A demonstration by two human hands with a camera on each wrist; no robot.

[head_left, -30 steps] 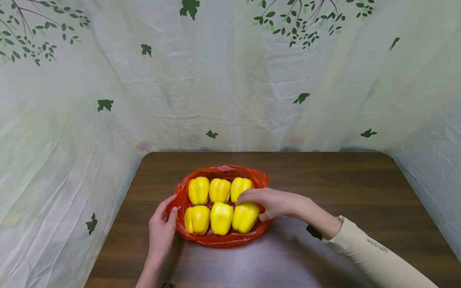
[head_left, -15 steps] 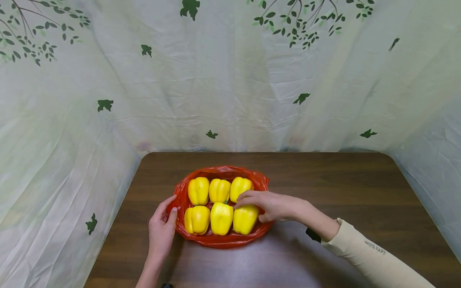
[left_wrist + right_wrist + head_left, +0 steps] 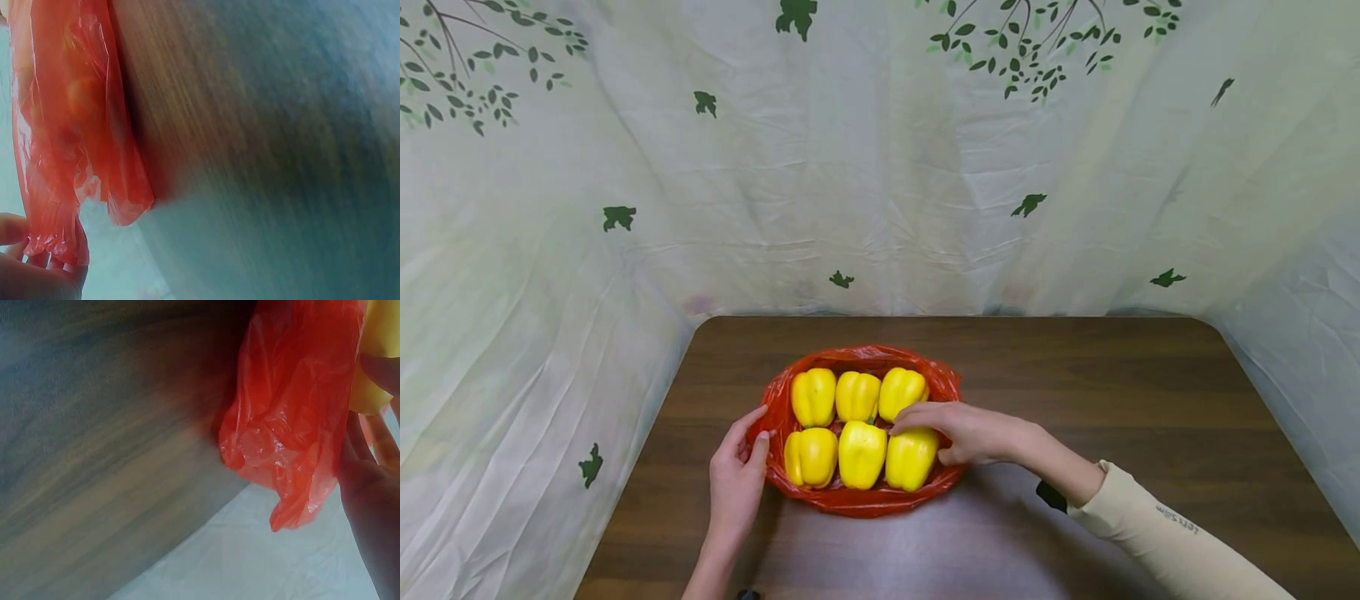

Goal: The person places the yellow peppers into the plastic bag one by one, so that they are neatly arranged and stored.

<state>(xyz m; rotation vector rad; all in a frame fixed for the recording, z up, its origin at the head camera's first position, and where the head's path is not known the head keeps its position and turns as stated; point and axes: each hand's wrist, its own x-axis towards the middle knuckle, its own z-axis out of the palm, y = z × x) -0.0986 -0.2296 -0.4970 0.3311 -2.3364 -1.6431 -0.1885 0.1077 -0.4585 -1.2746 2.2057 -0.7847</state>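
Observation:
A red plastic bag (image 3: 880,504) lies spread open on the table, with several yellow bell peppers inside in two rows of three. My left hand (image 3: 735,483) pinches the bag's left edge between thumb and fingers; the left wrist view shows the gathered plastic (image 3: 59,244) there. Over the front-right bell pepper (image 3: 911,462) is my right hand (image 3: 966,429), its thumb on the right side and its fingers curled over the far end. In the right wrist view the thumb lies against the yellow pepper (image 3: 372,394). The fingers hide part of the pepper's far end.
The brown wooden table (image 3: 1075,367) extends to the right of the bag and in front of it. A pale curtain (image 3: 887,208) printed with leaves hangs behind the table and on both sides.
The front-right bell pepper has turned slightly, from slanted to nearly straight in its row. My right hand has shifted a little toward me with it. The left hand keeps its place.

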